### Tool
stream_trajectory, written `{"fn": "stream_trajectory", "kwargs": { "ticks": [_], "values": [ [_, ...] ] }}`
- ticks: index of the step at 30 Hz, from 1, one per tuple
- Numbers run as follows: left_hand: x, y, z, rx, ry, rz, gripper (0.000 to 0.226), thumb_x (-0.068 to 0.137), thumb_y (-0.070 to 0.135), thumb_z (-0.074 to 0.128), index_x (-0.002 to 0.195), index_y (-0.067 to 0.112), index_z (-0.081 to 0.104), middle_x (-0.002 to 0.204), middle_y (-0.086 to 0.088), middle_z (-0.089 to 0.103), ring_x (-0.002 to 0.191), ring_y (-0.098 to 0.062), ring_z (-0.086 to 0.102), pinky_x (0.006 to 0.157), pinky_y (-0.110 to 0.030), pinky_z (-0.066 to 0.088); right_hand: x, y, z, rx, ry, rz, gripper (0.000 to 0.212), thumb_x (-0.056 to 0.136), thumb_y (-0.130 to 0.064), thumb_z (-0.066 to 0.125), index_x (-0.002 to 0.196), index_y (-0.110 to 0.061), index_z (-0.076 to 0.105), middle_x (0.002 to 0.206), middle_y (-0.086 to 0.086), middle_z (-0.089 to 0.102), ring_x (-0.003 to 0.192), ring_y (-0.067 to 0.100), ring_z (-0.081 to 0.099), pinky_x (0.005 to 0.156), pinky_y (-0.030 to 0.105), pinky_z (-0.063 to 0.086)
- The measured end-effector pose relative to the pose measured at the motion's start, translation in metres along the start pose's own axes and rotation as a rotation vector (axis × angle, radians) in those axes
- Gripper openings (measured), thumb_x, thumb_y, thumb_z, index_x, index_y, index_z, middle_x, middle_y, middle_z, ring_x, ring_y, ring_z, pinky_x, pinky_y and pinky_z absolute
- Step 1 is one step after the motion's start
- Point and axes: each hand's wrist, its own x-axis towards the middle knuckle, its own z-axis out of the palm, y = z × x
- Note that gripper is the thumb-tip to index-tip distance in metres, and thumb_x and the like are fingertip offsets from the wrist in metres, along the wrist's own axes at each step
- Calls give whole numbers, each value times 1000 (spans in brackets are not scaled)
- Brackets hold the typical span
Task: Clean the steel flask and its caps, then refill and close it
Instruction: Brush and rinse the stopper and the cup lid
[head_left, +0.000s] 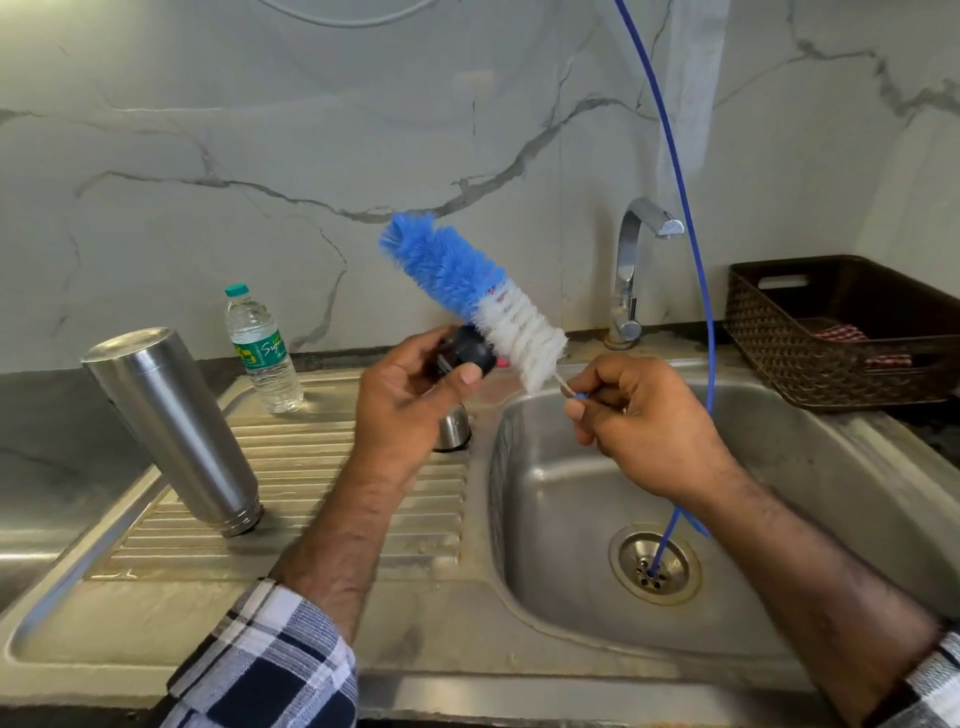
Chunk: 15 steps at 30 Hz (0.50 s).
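Note:
The steel flask (174, 426) stands upside down, mouth on the ribbed drainboard (322, 514), at the left. My left hand (410, 395) grips a dark blue inner cap (470, 351) above the drainboard's right end. My right hand (639, 421) pinches the wire handle of a bottle brush (467, 286) with blue and white bristles; the white bristles touch the cap. A steel outer cap (453, 428) sits on the drainboard, partly hidden under my left hand.
A small plastic water bottle (262, 351) stands at the back of the drainboard. The sink basin (571, 467) lies to the right, with a blue tube (696, 270) running down into its drain. A tap (636, 270) rises behind it. A brown basket (852, 338) sits at far right.

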Motion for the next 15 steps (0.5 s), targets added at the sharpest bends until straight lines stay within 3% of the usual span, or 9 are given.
{"fn": "stream_trajectory", "kwargs": {
  "ticks": [3, 7, 12, 15],
  "values": [
    [1, 8, -7, -297, 18, -103, 44, 87, 8, 73, 131, 10, 68, 122, -9, 78, 117, -28, 74, 98, -41, 61, -5, 0, -11, 198, -144, 56, 10, 99, -2, 67, 92, -7, 70, 63, 12, 67, 43, 14, 43, 41, 23, 33],
    [-4, 8, 6, -253, -113, -71, 44, 87, 9, 74, 130, 13, 69, 125, -10, 77, 120, -31, 72, 94, -38, 62, 1, -5, -5, 267, -66, 84, 6, 100, -3, 66, 95, -3, 70, 64, 13, 66, 41, 11, 40, 39, 21, 30],
    [3, 9, -5, -479, 66, -129, 44, 90, 5, 69, 134, 5, 64, 128, -12, 75, 123, -30, 71, 97, -37, 60, -6, -2, -6, 351, -189, 167, 5, 100, -2, 65, 96, 1, 67, 66, 16, 62, 42, 13, 34, 45, 24, 23],
    [3, 8, -1, -444, 61, -109, 43, 89, 3, 76, 130, 9, 66, 127, -12, 74, 124, -32, 70, 99, -42, 60, -4, -4, 2, 422, -114, 165, 7, 101, -2, 63, 94, -1, 66, 65, 15, 61, 41, 12, 33, 44, 22, 22]
  ]
}}
